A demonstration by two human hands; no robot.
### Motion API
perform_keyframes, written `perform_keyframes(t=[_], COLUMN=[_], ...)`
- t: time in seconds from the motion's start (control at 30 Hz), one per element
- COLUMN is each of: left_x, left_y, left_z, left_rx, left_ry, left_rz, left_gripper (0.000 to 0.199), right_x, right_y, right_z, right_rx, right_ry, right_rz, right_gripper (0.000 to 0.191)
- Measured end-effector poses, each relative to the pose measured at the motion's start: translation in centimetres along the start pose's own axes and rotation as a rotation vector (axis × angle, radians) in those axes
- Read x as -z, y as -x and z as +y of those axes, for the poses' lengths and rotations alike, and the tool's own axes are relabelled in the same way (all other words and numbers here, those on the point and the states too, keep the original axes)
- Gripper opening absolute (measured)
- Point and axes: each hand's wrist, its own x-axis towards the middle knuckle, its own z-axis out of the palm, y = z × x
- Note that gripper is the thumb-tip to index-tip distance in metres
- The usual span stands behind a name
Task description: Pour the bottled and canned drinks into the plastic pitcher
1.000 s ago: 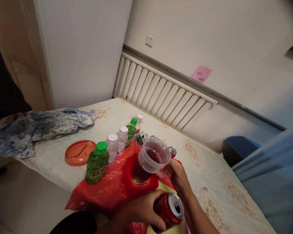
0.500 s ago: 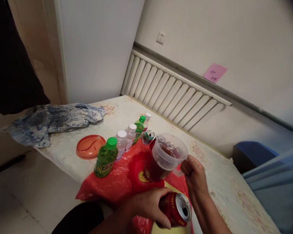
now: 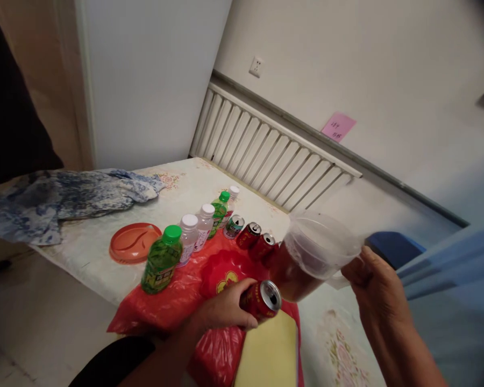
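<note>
While the left hand [image 3: 226,307] holds one can [image 3: 263,299], five bottles [image 3: 161,267] stand nearby.

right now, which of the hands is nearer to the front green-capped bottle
Left: the left hand, holding a red can, is right of the bottle; the right hand, holding a pitcher, is farther right.

- The bare left hand [image 3: 228,307] curls in a round grip, pointing right.
- The bare right hand [image 3: 377,277] grips with bent fingers, higher in view.
- The bare left forearm [image 3: 165,344] and bare right forearm [image 3: 403,341] slant inward.
</note>
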Motion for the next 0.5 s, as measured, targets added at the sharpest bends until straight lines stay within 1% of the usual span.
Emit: perform_keyframes(t=[0.1, 0.2, 0.3, 0.4, 0.5], left_x=[0.5, 0.7, 0.9, 1.0, 1.1], left_y=[-0.7, -1.3, -1.9, -2.4, -2.7], left_z=[-0.2, -0.1, 0.2, 0.4, 0.5], left_rx=[-0.026, -0.053, -0.072, -0.073, -0.061], left_ry=[0.045, 0.106, 0.118, 0.105, 0.104], left_rz=[0.096, 0.143, 0.195, 0.216, 0.221], left_gripper=[0.074, 0.072, 0.070, 0.069, 0.073], right_x=[1.3, 2.5, 3.5, 4.4, 5.0], right_y=[0.3, 0.8, 1.4, 1.8, 2.0], right_z=[-0.8, -1.3, -1.3, -0.9, -0.4], right_rx=[-0.036, -0.098, -0.145, -0.192, -0.230], right_ry=[0.051, 0.079, 0.134, 0.199, 0.214], right_rz=[0.006, -0.010, -0.024, -0.075, -0.137], right_gripper=[0.043, 0.044, 0.044, 0.045, 0.049])
